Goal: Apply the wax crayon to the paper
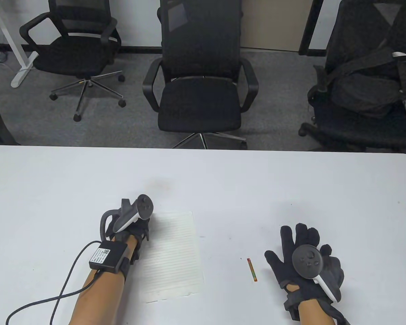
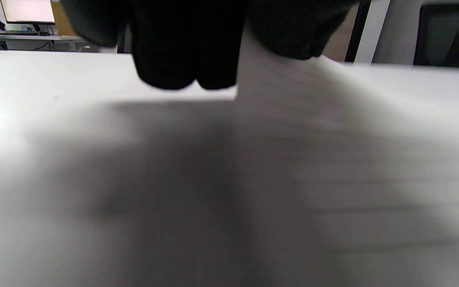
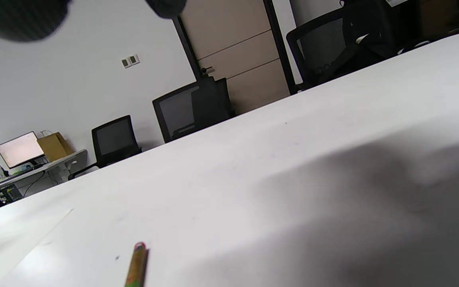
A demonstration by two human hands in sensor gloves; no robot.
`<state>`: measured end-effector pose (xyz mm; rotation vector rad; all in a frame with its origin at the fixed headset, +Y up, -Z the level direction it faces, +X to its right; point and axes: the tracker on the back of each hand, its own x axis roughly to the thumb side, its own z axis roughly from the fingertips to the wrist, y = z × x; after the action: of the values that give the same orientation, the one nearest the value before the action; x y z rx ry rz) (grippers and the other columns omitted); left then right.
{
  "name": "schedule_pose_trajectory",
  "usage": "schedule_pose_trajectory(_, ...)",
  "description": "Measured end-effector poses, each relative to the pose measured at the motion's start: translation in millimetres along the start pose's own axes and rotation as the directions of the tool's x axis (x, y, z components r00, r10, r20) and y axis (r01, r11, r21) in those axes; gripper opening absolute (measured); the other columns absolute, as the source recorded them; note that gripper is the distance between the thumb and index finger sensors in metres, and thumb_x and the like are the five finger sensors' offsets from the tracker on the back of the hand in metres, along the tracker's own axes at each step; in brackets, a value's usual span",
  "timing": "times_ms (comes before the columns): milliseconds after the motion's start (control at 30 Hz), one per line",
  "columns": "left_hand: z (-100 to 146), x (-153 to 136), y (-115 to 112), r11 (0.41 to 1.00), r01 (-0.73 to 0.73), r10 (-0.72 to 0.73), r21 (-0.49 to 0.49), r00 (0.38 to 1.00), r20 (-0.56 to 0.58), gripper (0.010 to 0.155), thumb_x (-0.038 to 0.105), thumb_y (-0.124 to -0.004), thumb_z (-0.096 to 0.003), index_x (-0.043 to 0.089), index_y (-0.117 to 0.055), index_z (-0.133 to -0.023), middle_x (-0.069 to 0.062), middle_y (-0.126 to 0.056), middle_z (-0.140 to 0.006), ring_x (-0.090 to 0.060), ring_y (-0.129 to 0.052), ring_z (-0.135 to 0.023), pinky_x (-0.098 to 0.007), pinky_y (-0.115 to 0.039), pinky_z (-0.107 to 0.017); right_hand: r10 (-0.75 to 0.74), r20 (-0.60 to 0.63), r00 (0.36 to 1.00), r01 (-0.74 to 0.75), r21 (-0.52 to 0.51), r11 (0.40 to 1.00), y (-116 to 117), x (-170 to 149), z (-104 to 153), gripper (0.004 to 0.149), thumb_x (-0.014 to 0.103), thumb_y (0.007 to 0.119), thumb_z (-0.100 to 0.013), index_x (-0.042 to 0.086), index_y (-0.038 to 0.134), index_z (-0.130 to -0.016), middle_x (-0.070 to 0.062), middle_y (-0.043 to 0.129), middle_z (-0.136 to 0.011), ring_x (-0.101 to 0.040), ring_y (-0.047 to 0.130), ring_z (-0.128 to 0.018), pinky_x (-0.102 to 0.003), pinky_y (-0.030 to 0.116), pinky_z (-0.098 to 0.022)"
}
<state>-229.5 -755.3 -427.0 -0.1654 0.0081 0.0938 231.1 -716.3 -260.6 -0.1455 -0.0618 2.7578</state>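
A lined sheet of paper lies on the white table, left of the middle. My left hand rests on the paper's upper left corner; in the left wrist view its fingertips press down at the paper's edge. A thin red-green wax crayon lies loose on the table to the right of the paper. My right hand lies flat and open just right of the crayon, fingers spread, holding nothing. The crayon's end shows in the right wrist view.
Black office chairs stand beyond the table's far edge. A black cable runs from my left forearm across the table's front left. A few small dark specks mark the table near the crayon.
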Motion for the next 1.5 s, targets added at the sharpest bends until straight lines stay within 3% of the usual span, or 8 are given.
schedule_pose_trajectory(167,13.5,-21.5,41.8,0.955,-0.296,0.293,0.011,0.949,0.118,0.037,0.040,-0.080,-0.0443,0.038,-0.087,-0.081,0.005,-0.098,-0.069,-0.016,-0.104,-0.056,-0.047,-0.084,-0.057,-0.013,-0.004,1.000,0.013,0.002,1.000,0.7,-0.6,0.7,0.081,0.069,0.064,-0.043,0.033,0.033,-0.109,-0.011,0.015,-0.113,-0.042,0.012,-0.102,-0.073,0.015,-0.063)
schedule_pose_trajectory(367,30.3,-42.1,92.4,0.734,-0.663,0.677,-0.147,0.701,0.222,0.038,0.039,-0.080,-0.0458,0.037,-0.086,-0.083,0.005,-0.098,-0.067,-0.016,-0.103,-0.052,-0.047,-0.085,-0.055,-0.010,-0.007,1.000,0.010,0.006,1.000,1.0,-0.6,0.9,0.081,0.068,0.064,-0.043,0.032,0.034,-0.109,-0.011,0.016,-0.113,-0.042,0.013,-0.102,-0.073,0.016,-0.063)
schedule_pose_trajectory(500,41.1,-36.6,113.5,0.594,-0.757,0.802,-0.274,0.529,0.278,0.038,0.040,-0.079,-0.0470,0.037,-0.085,-0.085,0.005,-0.098,-0.066,-0.016,-0.103,-0.049,-0.046,-0.086,-0.052,-0.013,-0.016,1.000,0.013,0.009,1.000,1.8,-1.7,0.3,0.080,0.068,0.064,-0.043,0.032,0.034,-0.109,-0.011,0.016,-0.113,-0.042,0.013,-0.102,-0.073,0.016,-0.063)
schedule_pose_trajectory(600,48.5,-23.3,117.9,0.563,-0.758,0.823,-0.329,0.479,0.305,0.038,0.040,-0.079,-0.0475,0.036,-0.084,-0.085,0.006,-0.098,-0.065,-0.015,-0.103,-0.047,-0.045,-0.087,-0.051,-0.011,-0.023,1.000,0.012,0.015,1.000,3.2,-2.5,-0.6,0.080,0.068,0.064,-0.043,0.032,0.035,-0.109,-0.011,0.016,-0.113,-0.042,0.013,-0.102,-0.073,0.016,-0.063)
schedule_pose_trajectory(967,52.5,24.1,51.7,0.815,-0.516,0.578,-0.262,0.749,0.324,0.039,0.041,-0.079,-0.0472,0.035,-0.084,-0.085,0.007,-0.099,-0.064,-0.015,-0.104,-0.046,-0.045,-0.087,-0.050,-0.009,-0.029,1.000,0.010,0.020,1.000,4.2,-2.4,-1.4,0.080,0.068,0.064,-0.044,0.032,0.035,-0.109,-0.011,0.016,-0.113,-0.043,0.012,-0.102,-0.073,0.015,-0.063)
schedule_pose_trajectory(1133,43.9,30.7,10.7,0.856,-0.431,0.504,-0.287,0.821,0.270,0.039,0.041,-0.080,-0.0470,0.035,-0.084,-0.085,0.007,-0.099,-0.063,-0.015,-0.104,-0.046,-0.045,-0.087,-0.050,-0.004,-0.027,1.000,0.005,0.028,1.000,5.0,-1.7,-1.5,0.080,0.068,0.064,-0.044,0.032,0.034,-0.109,-0.011,0.015,-0.113,-0.042,0.012,-0.102,-0.073,0.015,-0.062)
schedule_pose_trajectory(1367,36.6,39.7,-7.8,0.920,-0.292,0.359,-0.260,0.896,0.262,0.040,0.043,-0.080,-0.0470,0.036,-0.084,-0.086,0.009,-0.099,-0.063,-0.016,-0.103,-0.048,-0.045,-0.086,-0.051,-0.011,-0.024,1.000,0.012,0.024,1.000,5.6,-1.0,-1.2,0.080,0.068,0.064,-0.044,0.032,0.034,-0.109,-0.011,0.015,-0.113,-0.042,0.011,-0.102,-0.073,0.015,-0.062)
schedule_pose_trajectory(1500,43.5,34.5,-1.1,0.959,-0.213,0.251,-0.186,0.944,0.214,0.058,0.056,-0.077,-0.0460,0.037,-0.071,-0.101,0.008,-0.095,-0.074,-0.020,-0.100,-0.062,-0.047,-0.080,-0.059,-0.016,-0.027,1.000,0.016,0.017,1.000,5.4,-1.3,-0.7,0.081,0.068,0.063,-0.044,0.032,0.033,-0.109,-0.011,0.015,-0.113,-0.042,0.011,-0.102,-0.073,0.015,-0.062)
